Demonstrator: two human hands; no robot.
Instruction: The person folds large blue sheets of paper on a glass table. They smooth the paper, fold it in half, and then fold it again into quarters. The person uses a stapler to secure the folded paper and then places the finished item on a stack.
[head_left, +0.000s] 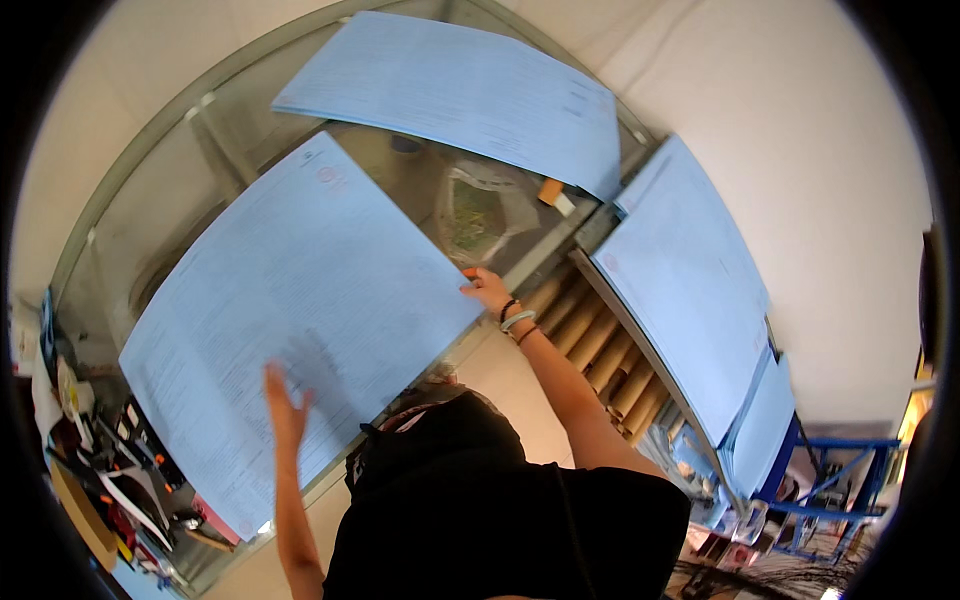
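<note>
A large light-blue printed sheet (300, 285) lies before me on a glass-topped table, with a reddish stamp-like mark near its far corner. Over its near left part is my left hand (286, 401), blurred, fingers apart and holding nothing; a shadow falls on the paper beside it. My right hand (487, 291) is at the sheet's right edge, fingers bent over the margin. A small orange item (471, 274) shows at its fingertips; whether it is held or worn is unclear, as is whether the fingers pinch the paper. Bracelets circle the right wrist.
Another blue stack of sheets (457, 97) rests across the table's far side. More blue sheets (682, 292) lie on a stand at right, above cardboard tubes (600, 345). Tools (135, 450) crowd the left end. A plastic bag (476, 214) and orange box (550, 191) appear beyond the sheet.
</note>
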